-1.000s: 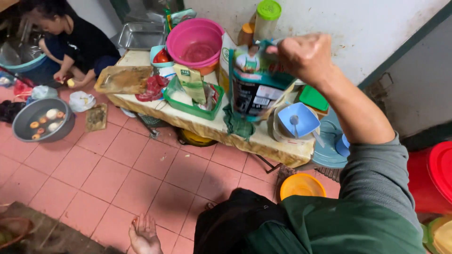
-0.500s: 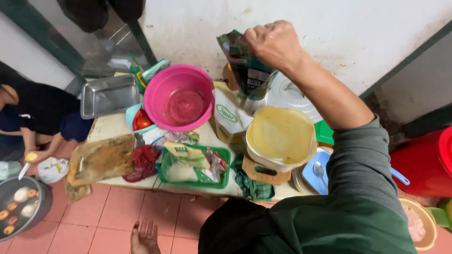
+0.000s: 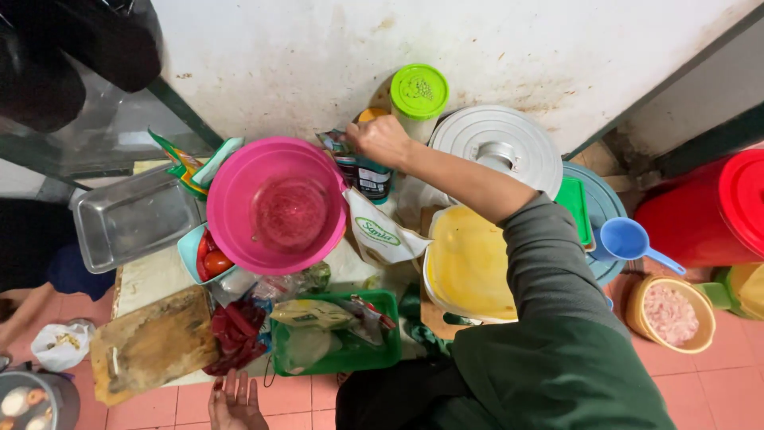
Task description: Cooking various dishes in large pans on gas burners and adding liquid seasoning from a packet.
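The right hand (image 3: 380, 141) covers the top of the dark packet (image 3: 368, 177), so its fingers' hold cannot be made out. The left hand (image 3: 235, 400) is cut off by the bottom edge, the red bin (image 3: 708, 209) by the right edge, and the pink bowl (image 3: 277, 205) hides the table beneath.

Right hand (image 3: 382, 141) extended forward, fingers closed; left hand (image 3: 235, 404) low, open.

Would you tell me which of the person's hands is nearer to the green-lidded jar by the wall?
The right hand is nearer, just beside the green-lidded jar, gripping a dark pouch. The left hand hangs low by the floor.
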